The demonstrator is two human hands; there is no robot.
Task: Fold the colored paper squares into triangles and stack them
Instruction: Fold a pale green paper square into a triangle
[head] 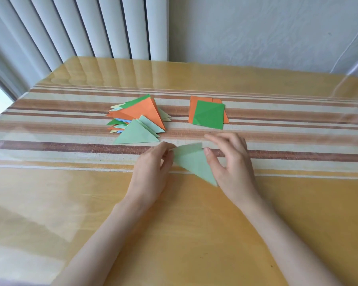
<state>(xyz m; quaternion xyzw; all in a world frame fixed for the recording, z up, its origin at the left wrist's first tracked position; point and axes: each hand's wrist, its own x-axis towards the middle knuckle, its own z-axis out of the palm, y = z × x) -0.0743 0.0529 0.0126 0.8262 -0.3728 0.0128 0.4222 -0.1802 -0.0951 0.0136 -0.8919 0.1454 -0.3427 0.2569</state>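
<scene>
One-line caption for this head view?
The left hand pinches a pale green triangle, the right hand touching its edge; a pile of folded triangles and a stack of paper squares lie beyond.

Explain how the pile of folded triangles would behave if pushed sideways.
It would probably fan out, not move as one: the pile of folded triangles is loose, already splayed. Thin sheets likely slip easily on the glossy table cover.

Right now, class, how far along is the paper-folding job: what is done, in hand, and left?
Done: a pile of folded triangles lies to the left. In hand: a light green triangle, one corner pinched by the left hand, the right hand with its thumb against the paper's edge; not yet stacked. Left: the green square and the orange squares under it, unfolded.
</scene>
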